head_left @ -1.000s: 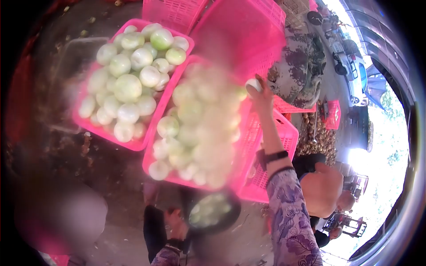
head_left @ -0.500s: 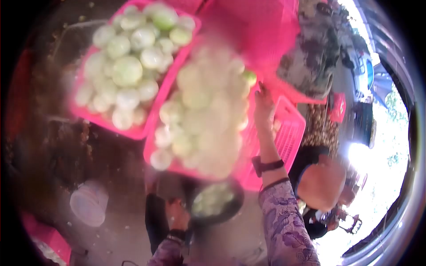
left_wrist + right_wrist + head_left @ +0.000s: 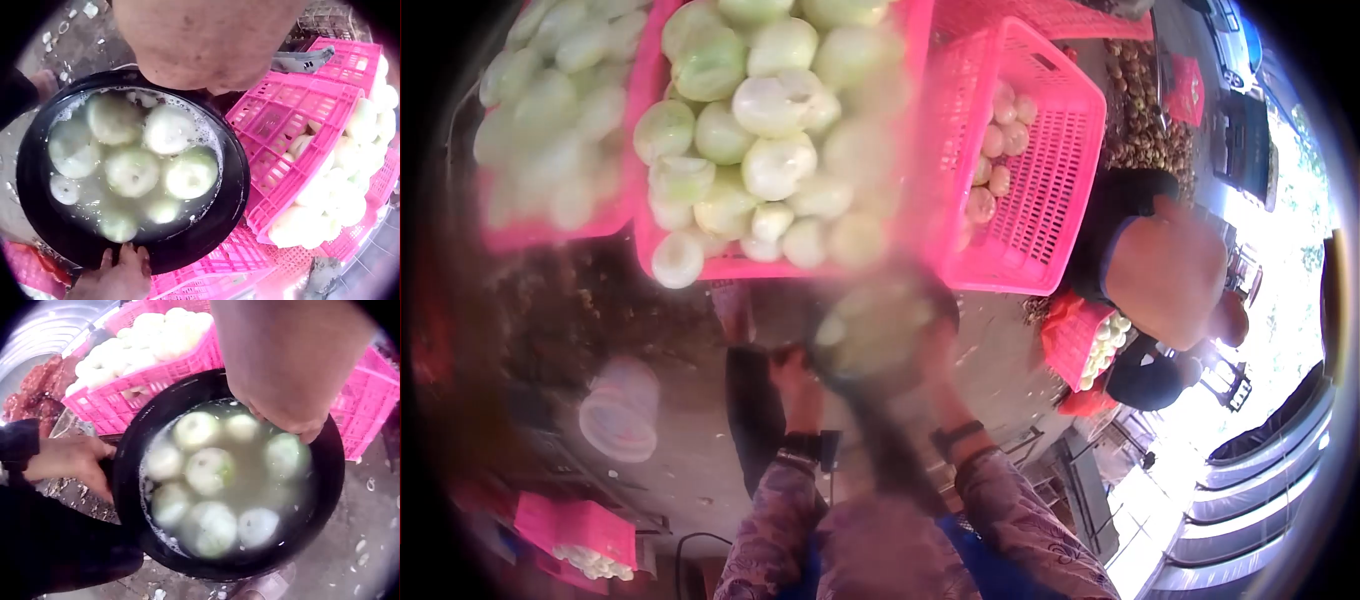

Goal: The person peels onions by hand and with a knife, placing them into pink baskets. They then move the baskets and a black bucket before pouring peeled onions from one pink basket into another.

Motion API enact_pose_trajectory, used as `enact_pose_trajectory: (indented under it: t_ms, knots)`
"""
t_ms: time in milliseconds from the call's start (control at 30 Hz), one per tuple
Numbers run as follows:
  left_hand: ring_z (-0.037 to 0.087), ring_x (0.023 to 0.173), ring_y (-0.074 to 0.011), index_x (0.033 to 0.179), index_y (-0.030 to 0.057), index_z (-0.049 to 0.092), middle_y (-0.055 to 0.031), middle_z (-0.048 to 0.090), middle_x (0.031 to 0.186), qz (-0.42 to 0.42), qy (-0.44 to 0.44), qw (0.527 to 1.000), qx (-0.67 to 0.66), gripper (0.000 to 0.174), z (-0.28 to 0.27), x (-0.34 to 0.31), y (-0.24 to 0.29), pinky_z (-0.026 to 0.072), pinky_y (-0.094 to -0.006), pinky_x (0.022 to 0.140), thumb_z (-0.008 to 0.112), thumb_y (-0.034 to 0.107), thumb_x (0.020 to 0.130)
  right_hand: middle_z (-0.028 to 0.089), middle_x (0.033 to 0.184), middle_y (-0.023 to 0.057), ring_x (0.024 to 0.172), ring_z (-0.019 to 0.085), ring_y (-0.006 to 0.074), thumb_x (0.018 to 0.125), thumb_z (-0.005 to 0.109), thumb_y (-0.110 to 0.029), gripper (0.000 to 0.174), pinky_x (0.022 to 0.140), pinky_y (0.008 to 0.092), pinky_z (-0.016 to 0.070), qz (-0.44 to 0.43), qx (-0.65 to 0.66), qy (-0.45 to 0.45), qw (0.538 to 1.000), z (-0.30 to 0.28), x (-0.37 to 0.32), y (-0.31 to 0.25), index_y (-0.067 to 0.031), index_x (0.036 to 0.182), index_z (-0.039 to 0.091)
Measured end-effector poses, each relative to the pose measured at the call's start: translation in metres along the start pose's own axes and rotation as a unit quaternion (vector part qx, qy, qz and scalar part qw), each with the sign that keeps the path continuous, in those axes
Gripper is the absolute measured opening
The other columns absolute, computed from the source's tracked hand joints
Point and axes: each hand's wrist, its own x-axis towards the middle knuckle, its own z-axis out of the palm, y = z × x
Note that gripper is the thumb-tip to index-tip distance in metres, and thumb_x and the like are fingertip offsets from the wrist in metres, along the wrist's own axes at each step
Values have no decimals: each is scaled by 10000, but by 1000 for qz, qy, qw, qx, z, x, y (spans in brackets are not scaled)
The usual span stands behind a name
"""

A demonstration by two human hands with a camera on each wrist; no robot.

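Note:
A round black basin [image 3: 325, 506] holds cloudy water with several peeled onions [image 3: 209, 472], some partly under the surface. My left hand [image 3: 87, 464] grips the basin's side in the right wrist view; its fingertips are hidden behind the wall. In the left wrist view my right hand [image 3: 115, 275] is at the opposite edge, fingers hooked over the rim. From the head view, both hands flank the blurred basin. Beyond it stands a pink crate [image 3: 730, 268] heaped with peeled onions [image 3: 775, 165].
Another onion-filled pink crate [image 3: 550, 235] stands left of it. To the right, a pink crate [image 3: 1055, 180] has a few onions inside. A person [image 3: 1165, 270] bends nearby at the right. A whitish tub [image 3: 618, 410] sits on the floor at left, and unpeeled onions [image 3: 1145, 115] lie piled farther off.
My right hand held an onion by the crates, then let it go there and came back to the basin. The view has tipped down. My left hand stays at the basin.

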Motion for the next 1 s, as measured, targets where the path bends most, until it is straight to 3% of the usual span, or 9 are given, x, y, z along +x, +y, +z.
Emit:
enact_pose_trajectory:
  t_ms: [433, 567, 667, 767, 800, 867, 900, 933, 1000]
  knots:
    - [571, 792, -146, 884, 61, 594, -11, 603, 847, 1, -7, 999, -40, 205, -2, 9, -6, 462, -284, 722, 602, -96, 752, 526, 1264, 144, 1124, 530, 183, 862, 643, -176, 519, 921, 346, 451, 7, -3, -17, 1000, 58, 40, -5, -67, 1340, 469]
    - [569, 795, -143, 888, 69, 605, -7, 611, 867, -10, -20, 999, -33, 205, 5, -1, 9, 461, -286, 730, 602, -80, 747, 505, 1298, 153, 1166, 513, 186, 852, 661, -193, 558, 947, 352, 440, -5, 36, -32, 999, 37, 31, -18, -81, 1358, 454]
    - [560, 787, -137, 884, 84, 612, -2, 615, 873, -8, -26, 999, -36, 199, 6, -4, 9, 455, -281, 723, 599, -60, 747, 489, 1324, 159, 1198, 500, 188, 844, 674, -206, 587, 967, 356, 432, -5, 80, -56, 995, -4, 18, -66, -91, 1371, 443]
    - [546, 757, -126, 874, 97, 612, 8, 608, 850, 21, -15, 999, -30, 186, 9, -1, 3, 442, -273, 694, 600, -36, 745, 473, 1350, 166, 1229, 487, 190, 836, 688, -218, 616, 986, 361, 424, 94, 119, -123, 981, -52, 10, -137, -101, 1385, 432]
    - [537, 734, -119, 868, 101, 609, 15, 597, 826, 33, 3, 999, -16, 178, 9, 5, 2, 432, -267, 672, 602, -25, 743, 514, 1265, 145, 1153, 522, 191, 870, 638, -177, 514, 919, 352, 462, 79, 297, -93, 947, -52, 12, -144, -70, 1339, 458]
    - [515, 688, -105, 849, 101, 600, 29, 565, 776, -17, 43, 999, -22, 180, -5, 28, -32, 412, -263, 634, 600, -29, 725, 596, 1095, 105, 1002, 592, 193, 937, 540, -96, 323, 785, 335, 539, 43, 619, -59, 782, -48, 25, -154, -7, 1246, 511]
    - [515, 688, -105, 849, 101, 600, 29, 565, 776, -8, 49, 998, -46, 180, -4, 30, -31, 412, -263, 634, 600, -29, 725, 577, 1125, 92, 1005, 586, 194, 952, 487, -97, 353, 793, 346, 542, -44, 360, -41, 931, -50, 33, -144, -20, 1296, 472]
    - [505, 675, -101, 839, 102, 595, 34, 551, 759, 1, 33, 998, -48, 189, -3, 27, -29, 404, -261, 625, 596, -40, 715, 577, 1125, 92, 1005, 586, 194, 952, 487, -97, 353, 793, 346, 542, -60, 355, -46, 932, -62, 39, -174, -20, 1296, 472]
    - [495, 661, -96, 830, 104, 590, 39, 538, 743, 9, 16, 998, -58, 198, 5, 22, -14, 395, -260, 616, 593, -50, 705, 559, 1159, 80, 968, 586, 180, 930, 496, -45, 376, 793, 320, 536, 60, 500, -77, 861, -95, 44, -236, -34, 1305, 471]
